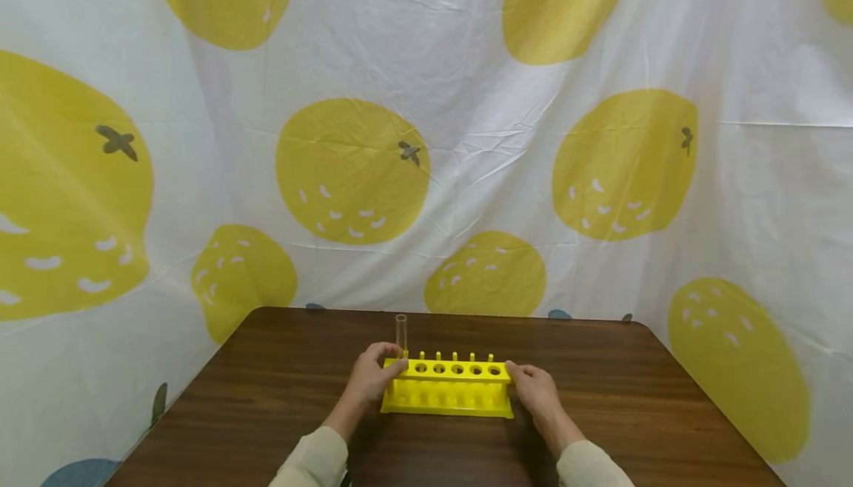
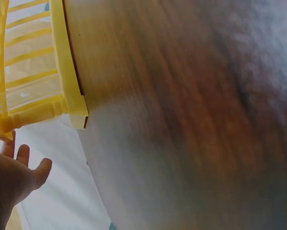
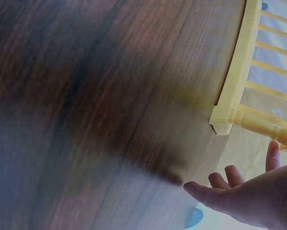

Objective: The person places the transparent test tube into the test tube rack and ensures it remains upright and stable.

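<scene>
A yellow plastic test tube rack (image 1: pixel 448 378) sits low at the wooden tabletop, with a row of round holes along its top plate and pegs behind them. One clear test tube (image 1: pixel 401 330) stands upright at the back left corner, in line with the pegs; its lower end is partly hidden by the left hand. My left hand (image 1: pixel 368 377) pinches the left end of the top plate, thumb on top. At the opposite end, my right hand (image 1: pixel 538 392) grips the plate's right edge. Both wrist views show the other fingers spread loosely below the plate, beside the rack's end posts.
The dark brown wooden table (image 1: pixel 266 391) extends around the rack on all sides. Behind and beside it hangs a white curtain (image 1: pixel 466 132) printed with large yellow lemons, close to the table's far edge.
</scene>
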`<state>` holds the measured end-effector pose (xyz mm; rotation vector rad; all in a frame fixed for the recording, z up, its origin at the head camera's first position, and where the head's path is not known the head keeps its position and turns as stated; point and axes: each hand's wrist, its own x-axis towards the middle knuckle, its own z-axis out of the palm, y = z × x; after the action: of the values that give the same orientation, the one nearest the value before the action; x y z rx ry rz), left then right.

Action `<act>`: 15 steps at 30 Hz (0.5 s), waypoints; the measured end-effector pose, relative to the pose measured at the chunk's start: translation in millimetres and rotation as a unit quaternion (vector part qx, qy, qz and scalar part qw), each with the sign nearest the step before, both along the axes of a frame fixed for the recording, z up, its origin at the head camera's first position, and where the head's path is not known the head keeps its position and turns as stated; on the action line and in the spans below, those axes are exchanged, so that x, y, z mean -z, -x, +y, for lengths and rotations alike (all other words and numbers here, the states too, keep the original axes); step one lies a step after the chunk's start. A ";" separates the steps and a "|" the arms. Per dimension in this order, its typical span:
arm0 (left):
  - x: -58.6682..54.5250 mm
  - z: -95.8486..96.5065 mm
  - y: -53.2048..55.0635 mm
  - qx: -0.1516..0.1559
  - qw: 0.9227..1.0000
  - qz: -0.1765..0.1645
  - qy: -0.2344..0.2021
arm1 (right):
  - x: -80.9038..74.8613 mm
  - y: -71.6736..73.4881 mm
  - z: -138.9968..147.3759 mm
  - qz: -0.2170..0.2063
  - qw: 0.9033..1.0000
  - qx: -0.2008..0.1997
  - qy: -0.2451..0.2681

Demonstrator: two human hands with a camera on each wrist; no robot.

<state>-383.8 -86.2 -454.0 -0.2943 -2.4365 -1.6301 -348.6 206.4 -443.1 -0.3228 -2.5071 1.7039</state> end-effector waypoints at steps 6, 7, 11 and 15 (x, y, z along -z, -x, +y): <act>-1.1 -1.4 0.8 -0.002 1.000 0.000 0.006 | 0.3 0.5 0.0 -0.003 1.000 0.004 0.004; -1.2 -1.8 0.8 -0.001 1.000 0.000 0.005 | 1.0 0.7 0.2 -0.004 1.000 0.005 0.005; -2.7 -4.3 0.5 0.004 1.000 0.016 -0.001 | 2.8 0.9 -0.1 -0.008 1.000 0.010 0.007; -4.5 -7.9 1.2 0.007 0.999 0.042 -0.005 | 4.3 1.3 0.2 -0.009 1.000 0.007 0.005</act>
<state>-385.0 -94.1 -449.5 -0.3701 -2.3693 -1.6012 -349.9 206.6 -447.4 -0.3582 -2.5024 1.7177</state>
